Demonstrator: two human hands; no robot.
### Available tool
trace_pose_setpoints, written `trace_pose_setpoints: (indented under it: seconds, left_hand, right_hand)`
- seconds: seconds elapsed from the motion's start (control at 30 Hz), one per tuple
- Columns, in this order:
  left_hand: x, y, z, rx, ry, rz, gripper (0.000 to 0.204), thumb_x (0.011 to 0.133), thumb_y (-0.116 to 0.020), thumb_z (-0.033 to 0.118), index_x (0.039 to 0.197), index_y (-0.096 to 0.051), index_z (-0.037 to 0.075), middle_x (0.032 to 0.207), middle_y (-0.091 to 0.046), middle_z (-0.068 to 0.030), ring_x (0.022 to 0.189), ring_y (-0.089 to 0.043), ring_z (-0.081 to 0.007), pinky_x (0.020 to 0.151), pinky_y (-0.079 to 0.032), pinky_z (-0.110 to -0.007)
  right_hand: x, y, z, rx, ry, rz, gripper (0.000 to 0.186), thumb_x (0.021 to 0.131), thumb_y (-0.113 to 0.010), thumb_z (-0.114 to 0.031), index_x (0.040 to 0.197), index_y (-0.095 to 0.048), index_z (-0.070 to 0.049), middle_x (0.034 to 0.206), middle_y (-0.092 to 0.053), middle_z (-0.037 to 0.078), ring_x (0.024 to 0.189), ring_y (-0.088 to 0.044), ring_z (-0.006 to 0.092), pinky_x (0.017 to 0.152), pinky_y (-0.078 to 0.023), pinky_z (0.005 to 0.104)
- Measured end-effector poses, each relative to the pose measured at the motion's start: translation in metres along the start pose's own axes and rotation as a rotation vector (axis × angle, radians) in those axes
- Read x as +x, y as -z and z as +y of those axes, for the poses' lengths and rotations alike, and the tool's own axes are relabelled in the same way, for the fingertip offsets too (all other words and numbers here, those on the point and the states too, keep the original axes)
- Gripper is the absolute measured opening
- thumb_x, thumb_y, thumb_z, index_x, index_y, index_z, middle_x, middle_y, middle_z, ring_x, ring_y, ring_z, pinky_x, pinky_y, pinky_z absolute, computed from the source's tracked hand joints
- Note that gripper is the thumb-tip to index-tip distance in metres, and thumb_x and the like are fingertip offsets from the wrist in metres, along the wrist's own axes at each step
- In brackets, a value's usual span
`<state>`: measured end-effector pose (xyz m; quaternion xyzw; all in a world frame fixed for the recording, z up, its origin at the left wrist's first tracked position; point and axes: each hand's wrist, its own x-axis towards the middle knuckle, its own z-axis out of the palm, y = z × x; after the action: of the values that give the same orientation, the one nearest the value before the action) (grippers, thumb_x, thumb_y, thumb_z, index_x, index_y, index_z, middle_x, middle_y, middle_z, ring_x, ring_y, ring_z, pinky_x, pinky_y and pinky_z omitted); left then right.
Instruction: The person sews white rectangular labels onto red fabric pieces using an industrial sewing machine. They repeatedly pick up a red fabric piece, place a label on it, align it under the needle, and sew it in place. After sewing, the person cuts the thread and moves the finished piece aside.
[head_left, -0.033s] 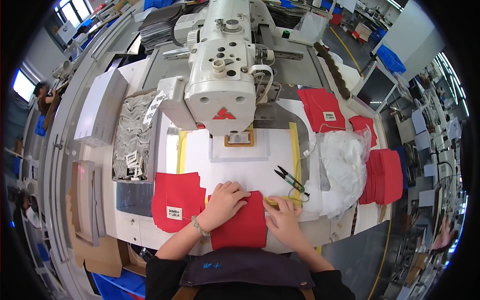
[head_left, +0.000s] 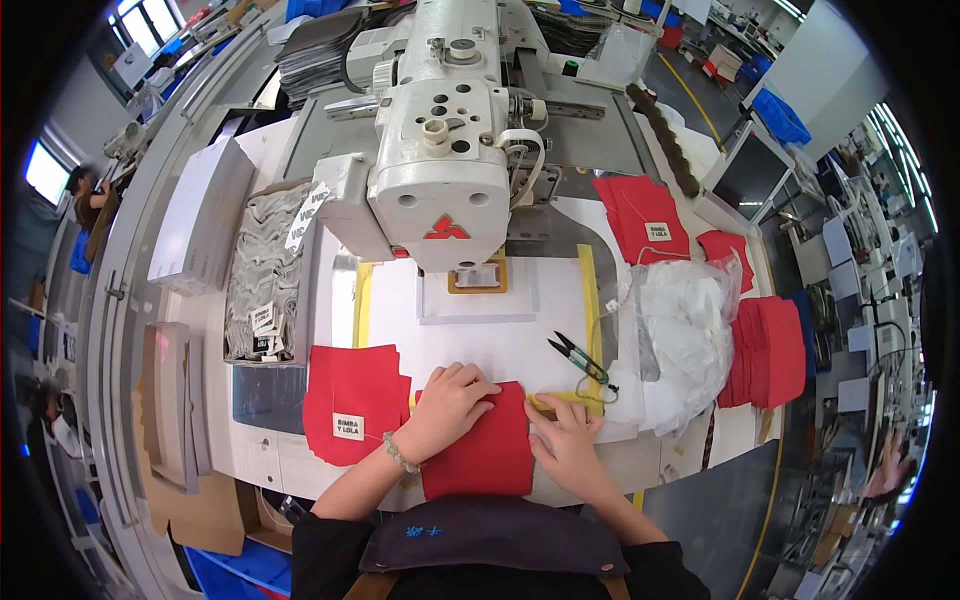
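A red fabric piece (head_left: pixel 480 455) lies flat at the front edge of the white work surface, right in front of me. My left hand (head_left: pixel 452 408) rests over its upper left part, with bent fingers and thumb close together on the cloth near its top edge. At the right edge of the same piece is my right hand (head_left: pixel 567 432), index finger and thumb apart with their tips at the cloth's side. To the left lie red fabric pieces (head_left: pixel 340 395) bearing a pale label (head_left: pixel 348 427). Green-handled thread snips (head_left: pixel 583 358) lie beyond my right hand.
A white sewing machine head (head_left: pixel 440 150) stands ahead, with a clear frame (head_left: pixel 480 318) beneath it. A box of grey labels (head_left: pixel 265 270) sits left. More red pieces (head_left: pixel 645 215), a clear plastic bag (head_left: pixel 685 325) and a red stack (head_left: pixel 770 355) occupy the right side.
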<state>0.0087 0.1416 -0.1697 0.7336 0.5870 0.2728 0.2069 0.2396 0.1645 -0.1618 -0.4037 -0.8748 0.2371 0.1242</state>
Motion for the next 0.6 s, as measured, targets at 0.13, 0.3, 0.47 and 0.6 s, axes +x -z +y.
trace_pose_setpoints:
  seconds: [0.13, 0.3, 0.47, 0.6]
  left_hand:
    - [0.002, 0.0, 0.005, -0.036, 0.001, 0.013, 0.028, 0.077, -0.073, 0.01, 0.104, -0.07, 0.011, 0.093, -0.059, -0.0025, 0.089, -0.055, -0.0214, 0.079, -0.04, -0.035]
    - [0.006, -0.002, 0.013, -0.064, -0.033, 0.038, 0.033, 0.076, -0.074, 0.009, 0.109, -0.069, 0.011, 0.094, -0.061, -0.0016, 0.088, -0.055, -0.0207, 0.08, -0.039, -0.035]
    - [0.006, -0.004, 0.013, -0.074, -0.039, 0.039, 0.035, 0.076, -0.074, 0.008, 0.11, -0.07, 0.011, 0.095, -0.062, -0.0014, 0.088, -0.056, -0.0201, 0.08, -0.039, -0.034]
    - [0.003, -0.005, 0.012, -0.073, -0.04, 0.052, 0.034, 0.076, -0.073, 0.008, 0.109, -0.07, 0.01, 0.097, -0.064, -0.0013, 0.089, -0.057, -0.0196, 0.08, -0.04, -0.034]
  right_hand:
    - [-0.006, 0.004, -0.005, 0.076, -0.007, -0.028, 0.048, 0.084, -0.061, -0.02, 0.131, -0.057, -0.012, 0.138, -0.047, 0.007, 0.117, -0.045, 0.0221, 0.091, -0.025, 0.0419]
    - [-0.008, 0.003, -0.006, 0.098, -0.008, -0.042, 0.051, 0.085, -0.06, -0.02, 0.135, -0.054, -0.011, 0.144, -0.043, 0.009, 0.118, -0.045, 0.022, 0.09, -0.025, 0.0411]
    - [-0.01, 0.005, -0.01, 0.093, -0.009, -0.07, 0.053, 0.086, -0.059, -0.02, 0.137, -0.051, -0.01, 0.149, -0.038, 0.011, 0.119, -0.045, 0.0217, 0.091, -0.024, 0.0413]
    - [-0.012, 0.001, -0.007, 0.115, 0.007, -0.078, 0.055, 0.086, -0.058, -0.019, 0.139, -0.048, -0.009, 0.152, -0.033, 0.014, 0.12, -0.045, 0.022, 0.091, -0.024, 0.0415]
